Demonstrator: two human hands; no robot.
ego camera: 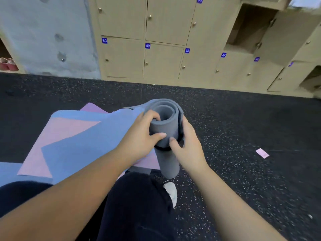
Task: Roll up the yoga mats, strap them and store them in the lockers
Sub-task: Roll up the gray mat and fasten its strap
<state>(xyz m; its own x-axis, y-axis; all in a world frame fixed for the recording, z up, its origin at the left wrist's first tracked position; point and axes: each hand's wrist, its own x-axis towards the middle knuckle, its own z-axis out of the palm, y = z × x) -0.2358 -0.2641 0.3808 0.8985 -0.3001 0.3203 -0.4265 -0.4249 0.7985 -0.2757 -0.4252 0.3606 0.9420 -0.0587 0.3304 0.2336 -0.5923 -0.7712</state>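
Note:
A rolled grey yoga mat (165, 122) stands nearly upright above the floor, its open spiral end facing me. My left hand (140, 134) grips its upper part, fingers hooked over the rim and thumb across the front. My right hand (185, 145) holds the roll from the right, thumb on the front just above a black strap (162, 148) that circles the roll. To the left, blue mats (78, 145) and pink mats (52, 134) lie flat and overlapped on the floor. The tan lockers (163, 61) line the far wall.
One locker at the upper right stands with its door open (250, 26), and another open one shows at the far right edge (312, 79). A small pink card (262, 153) lies on the black speckled floor. My dark-trousered legs and a white shoe (171, 192) are below the roll.

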